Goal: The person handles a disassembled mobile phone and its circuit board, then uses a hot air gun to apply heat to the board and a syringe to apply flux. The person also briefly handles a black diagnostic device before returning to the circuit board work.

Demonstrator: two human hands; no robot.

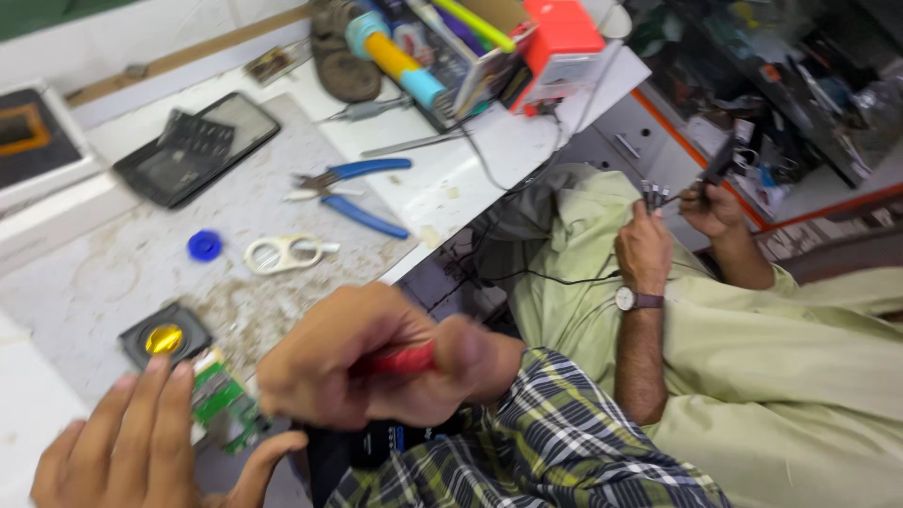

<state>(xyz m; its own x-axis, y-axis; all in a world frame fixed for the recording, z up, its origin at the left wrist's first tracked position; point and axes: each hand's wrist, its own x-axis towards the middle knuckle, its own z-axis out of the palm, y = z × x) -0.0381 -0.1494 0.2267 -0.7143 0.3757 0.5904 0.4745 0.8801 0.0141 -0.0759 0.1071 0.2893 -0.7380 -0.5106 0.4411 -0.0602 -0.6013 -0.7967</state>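
My right hand [362, 362] is closed around a red-handled tool [400, 358] at the bottom centre; its tip is hidden by my fingers. My left hand [141, 447] lies flat with fingers spread at the lower left, pressing on a green circuit board [219, 400]. Just above it sits a small black square part with a round gold centre [165, 337]. A dark device [376, 442] lies under my right hand, partly hidden.
On the worn white worktop lie blue-handled pliers [357, 193], white scissors [282, 253], a blue cap [204, 246] and a dark tablet [198, 149]. To the right sits another person in a pale green garment, whose hands [677, 226] hold small cable ends. Cluttered shelves stand behind.
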